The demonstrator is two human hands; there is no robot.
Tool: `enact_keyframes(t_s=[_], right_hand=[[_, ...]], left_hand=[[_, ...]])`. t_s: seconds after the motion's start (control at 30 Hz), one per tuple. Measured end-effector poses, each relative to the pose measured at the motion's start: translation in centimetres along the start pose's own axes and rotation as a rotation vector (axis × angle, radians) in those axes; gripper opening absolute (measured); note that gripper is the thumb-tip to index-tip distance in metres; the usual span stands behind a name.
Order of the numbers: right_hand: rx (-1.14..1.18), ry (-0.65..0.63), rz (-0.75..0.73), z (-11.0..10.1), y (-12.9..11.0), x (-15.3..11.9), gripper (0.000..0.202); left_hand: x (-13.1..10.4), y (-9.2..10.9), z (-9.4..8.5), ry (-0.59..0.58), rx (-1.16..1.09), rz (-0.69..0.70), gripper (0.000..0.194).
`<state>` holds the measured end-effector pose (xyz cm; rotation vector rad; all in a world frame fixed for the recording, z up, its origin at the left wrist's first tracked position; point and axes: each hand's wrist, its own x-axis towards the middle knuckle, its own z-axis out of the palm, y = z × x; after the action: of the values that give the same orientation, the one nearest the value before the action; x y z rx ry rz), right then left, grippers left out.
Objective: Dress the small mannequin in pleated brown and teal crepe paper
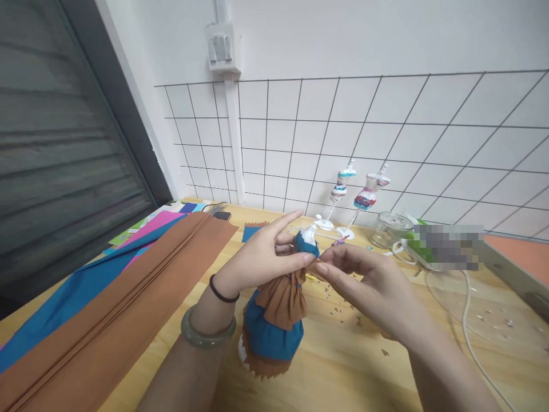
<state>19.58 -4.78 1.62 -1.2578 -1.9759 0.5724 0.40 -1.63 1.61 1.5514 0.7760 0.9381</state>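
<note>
Fitting a pleated brown cloth (285,303) at the waist of a small white mannequin (307,234) in blue fabric, set on the pale wooden tabletop (343,375), looks like the current step. Left hand (263,254) clamps the torso, forefinger extended; right hand (377,283) has thumb and forefinger pinched together, seemingly on the cloth's edge. Next move likely calls for firm, even gathering.

White box (221,50) up at 11, white conduit (233,137) running down from it. Dark slatted shutter (60,126) at 10. Wall (309,134) behind has black grid lines. Small dress form (340,187) plus second dress form (368,196) upright at 3, clear jar (391,232) just beside. White cable (466,289) at 4, over a transparent sheet (493,320).
</note>
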Motion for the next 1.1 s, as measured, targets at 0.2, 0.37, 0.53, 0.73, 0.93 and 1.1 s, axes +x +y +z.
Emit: enact_keyframes(t_s=[0.2,0.37,0.53,0.73,0.93,1.1], right_hand=[[-0.283,0.141,-0.523,0.8,0.3,-0.2,0.023],[-0.442,0.265,-0.695,2.4,0.7,0.1,0.024],[-0.491,0.33,-0.842,2.7,0.9,0.0,0.02],[-0.493,0.344,-0.887,2.8,1.0,-0.4,0.016],[-0.474,0.391,-0.846,3.1,1.4,-0.4,0.027],[-0.541,0.39,-0.851,3.2,1.1,-0.2,0.026]], left_hand=[[0.2,-0.1,-0.3,0.12,-0.018,-0.052,0.08],[0.1,0.0,-0.2,0.128,-0.037,-0.084,0.08],[-0.1,0.3,-0.7,0.169,-0.018,-0.077,0.081],[-0.2,0.5,-1.1,0.19,-0.032,-0.074,0.085],[-0.3,0.6,-0.9,0.188,-0.037,-0.08,0.082],[-0.2,0.6,-0.5,0.121,-0.083,-0.09,0.079]])
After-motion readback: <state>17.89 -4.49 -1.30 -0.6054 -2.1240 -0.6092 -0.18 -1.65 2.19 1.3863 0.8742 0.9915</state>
